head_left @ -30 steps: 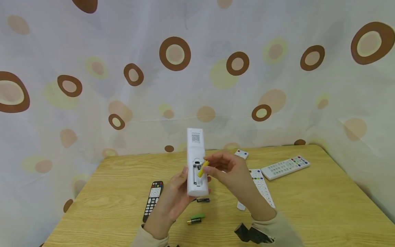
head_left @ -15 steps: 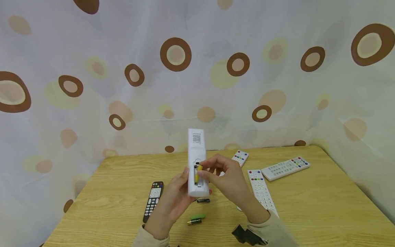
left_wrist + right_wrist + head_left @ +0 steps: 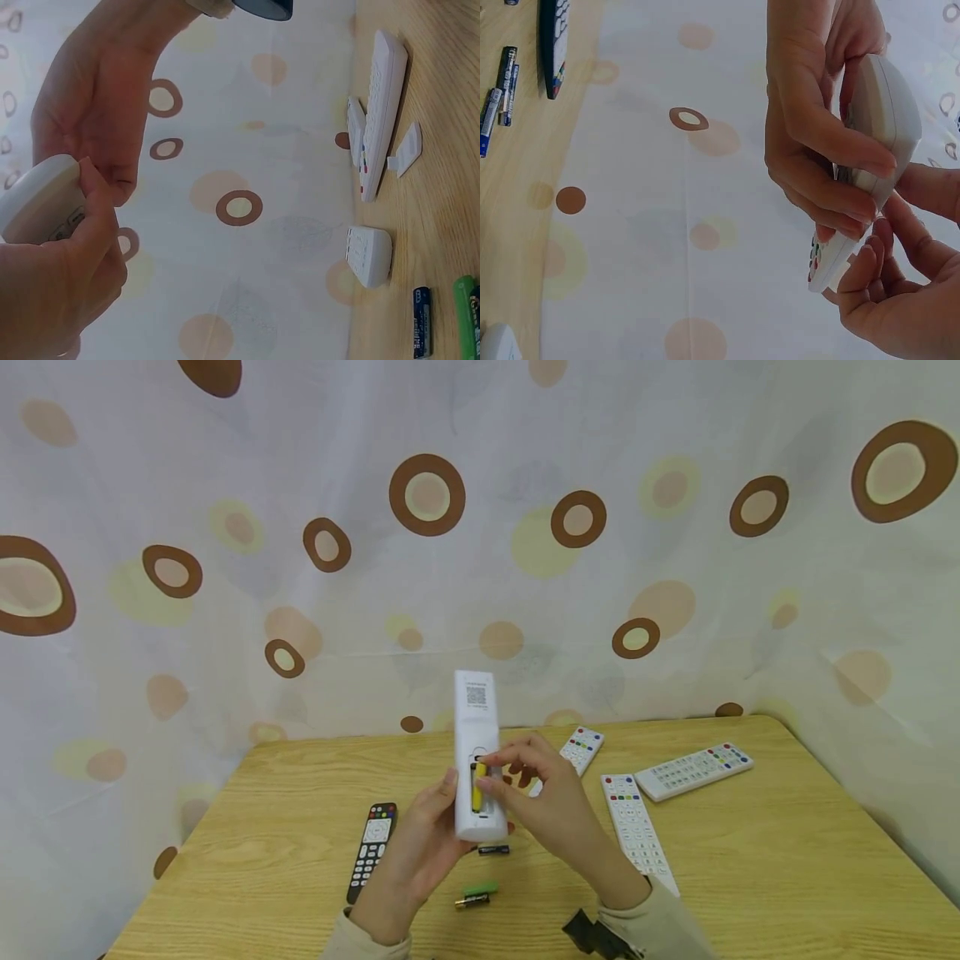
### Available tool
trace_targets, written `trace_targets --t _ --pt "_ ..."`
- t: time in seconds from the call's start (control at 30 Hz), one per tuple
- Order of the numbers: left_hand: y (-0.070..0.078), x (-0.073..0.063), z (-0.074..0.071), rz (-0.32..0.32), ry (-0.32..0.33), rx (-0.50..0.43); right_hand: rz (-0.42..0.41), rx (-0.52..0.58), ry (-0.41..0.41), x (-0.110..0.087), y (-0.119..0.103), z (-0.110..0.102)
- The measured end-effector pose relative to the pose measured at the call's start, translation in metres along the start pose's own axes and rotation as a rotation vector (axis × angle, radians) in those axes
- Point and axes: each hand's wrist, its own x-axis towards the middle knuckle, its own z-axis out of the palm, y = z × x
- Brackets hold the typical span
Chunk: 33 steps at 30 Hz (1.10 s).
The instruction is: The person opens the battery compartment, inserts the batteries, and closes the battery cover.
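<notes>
and here's the yellow battery (image 3: 477, 790), right at your right fingertips, lying lengthwise over or in the open compartment (image 3: 490, 802); you can't tell from here whether it is fully down. your right hand (image 3: 551, 797) has it pinched, thumb against forefinger, closed to the battery's width, the other fingers curled behind. it should be light, stiff and a little slick, so the sides near the upper end look like the place to hold, leaving the ends free for the contacts.

around it, the white remote (image 3: 474, 727), back towards you, is gripped near its lower end by your left hand (image 3: 423, 831), thumb along one edge, fingers wrapped to the other. expect light, rigid, smooth plastic; the long edges give the surest hold, clear of the opening.

below your fingers, on the bench (image 3: 787, 860), there's a dark battery (image 3: 493, 850), then a green battery (image 3: 480, 888) beside a gold-and-black battery (image 3: 472, 902). left of your left fingers, the black remote (image 3: 367, 852). out past your right fingers, three more white remotes (image 3: 693, 771), and behind everything, the patterned curtain (image 3: 480, 593).
</notes>
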Motion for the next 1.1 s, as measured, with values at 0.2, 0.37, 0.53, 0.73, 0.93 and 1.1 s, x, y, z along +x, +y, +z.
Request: trace_targets --t 0.2,0.37,0.53,0.73,0.93,1.1 --pt "0.000 0.000 -0.001 0.008 -0.010 0.011 -0.057 -0.034 -0.019 -0.002 0.003 0.002" --pt "0.000 0.000 -0.002 0.005 0.009 0.003 -0.112 -0.082 -0.028 -0.003 0.004 0.004" --pt "0.000 -0.001 -0.004 0.028 -0.007 0.008 -0.166 -0.132 -0.020 -0.004 0.003 0.006" --pt "0.001 -0.001 -0.006 0.046 -0.021 0.031 -0.097 -0.089 -0.026 0.000 0.004 0.005" --pt "0.001 0.000 -0.007 0.039 -0.020 0.028 0.075 -0.032 -0.050 0.006 0.005 0.002" --pt "0.001 0.001 -0.008 0.044 -0.022 0.035 0.201 0.033 -0.064 0.009 0.005 0.002"
